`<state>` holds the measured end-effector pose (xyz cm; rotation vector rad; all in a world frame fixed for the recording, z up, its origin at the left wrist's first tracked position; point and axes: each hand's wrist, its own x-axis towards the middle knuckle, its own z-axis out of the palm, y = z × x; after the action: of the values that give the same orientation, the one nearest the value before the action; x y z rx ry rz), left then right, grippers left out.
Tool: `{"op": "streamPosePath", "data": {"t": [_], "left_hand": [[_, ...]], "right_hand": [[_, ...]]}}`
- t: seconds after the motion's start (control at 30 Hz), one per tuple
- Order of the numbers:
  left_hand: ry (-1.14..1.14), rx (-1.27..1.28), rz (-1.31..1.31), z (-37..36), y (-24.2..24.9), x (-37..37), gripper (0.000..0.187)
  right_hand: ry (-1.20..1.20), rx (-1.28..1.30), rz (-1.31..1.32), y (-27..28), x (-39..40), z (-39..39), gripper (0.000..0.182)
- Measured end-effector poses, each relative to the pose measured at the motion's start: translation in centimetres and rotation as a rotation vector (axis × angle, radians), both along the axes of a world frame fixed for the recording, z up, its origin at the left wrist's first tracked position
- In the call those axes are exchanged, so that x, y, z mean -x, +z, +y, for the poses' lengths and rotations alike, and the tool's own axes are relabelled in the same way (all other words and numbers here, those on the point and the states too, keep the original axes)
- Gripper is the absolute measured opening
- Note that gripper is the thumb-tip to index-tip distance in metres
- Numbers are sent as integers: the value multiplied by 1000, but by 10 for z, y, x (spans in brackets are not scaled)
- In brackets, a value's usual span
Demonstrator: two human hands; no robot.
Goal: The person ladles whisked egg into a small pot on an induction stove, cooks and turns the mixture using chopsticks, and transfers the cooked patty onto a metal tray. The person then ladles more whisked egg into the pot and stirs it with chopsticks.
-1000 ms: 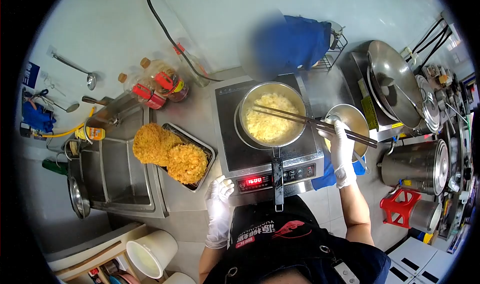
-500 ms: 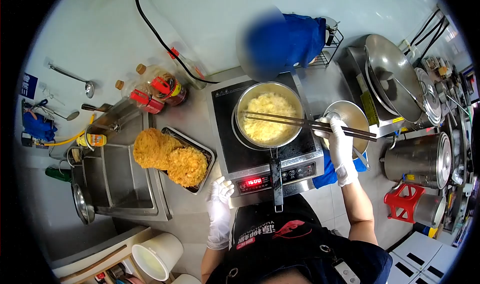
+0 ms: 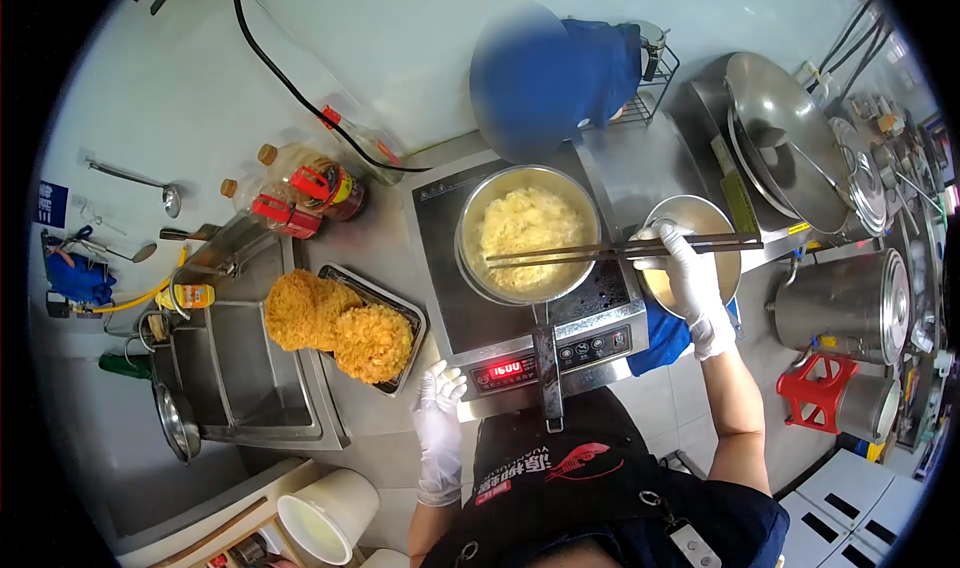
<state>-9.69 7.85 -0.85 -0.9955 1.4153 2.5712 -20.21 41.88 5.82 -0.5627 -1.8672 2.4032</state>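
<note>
My gloved right hand (image 3: 690, 283) is closed around a pair of long dark chopsticks (image 3: 625, 252). Their tips reach into the pot (image 3: 466, 263), where a pale yellow batter-coated mass (image 3: 527, 230) fries in bubbling oil. The pot sits on an induction cooker (image 3: 447, 313) with a lit red display, its black handle (image 3: 548, 368) pointing toward me. My left hand (image 3: 440, 393), also gloved, rests by the cooker's front left corner with loosely bent fingers and nothing held. Under my right hand is a metal bowl (image 3: 728, 268) with yellowish contents, partly hidden.
Left of the cooker, golden fried rounds (image 3: 372, 342) lie on and over a black tray (image 3: 345, 276). A metal sink (image 3: 250, 368) adjoins the counter, with oil bottles (image 3: 335, 183) behind. A wok (image 3: 790, 158) and a tall stockpot (image 3: 840, 308) stand right.
The chopsticks have swung to a more level angle, with their tips lower in the pot. The camera view has shifted slightly. My left hand stays by the cooker corner.
</note>
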Motion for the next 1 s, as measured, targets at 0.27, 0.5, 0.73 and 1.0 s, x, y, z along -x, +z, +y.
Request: {"op": "streamPosePath", "data": {"t": [0.27, 0.5, 0.73, 1.0], "left_hand": [[26, 1, 17, 3, 1, 1, 35], [12, -37, 21, -5, -4, -8, 36], [40, -38, 8, -9, -3, -15, 35], [58, -25, -30, -13, -8, -19, 33]], "right_hand": [[29, 6, 45, 22, 7, 19, 26], [82, -176, -13, 33, 16, 17, 26], [102, -48, 47, 55, 23, 21, 22], [203, -116, -88, 48, 52, 28, 19]]}}
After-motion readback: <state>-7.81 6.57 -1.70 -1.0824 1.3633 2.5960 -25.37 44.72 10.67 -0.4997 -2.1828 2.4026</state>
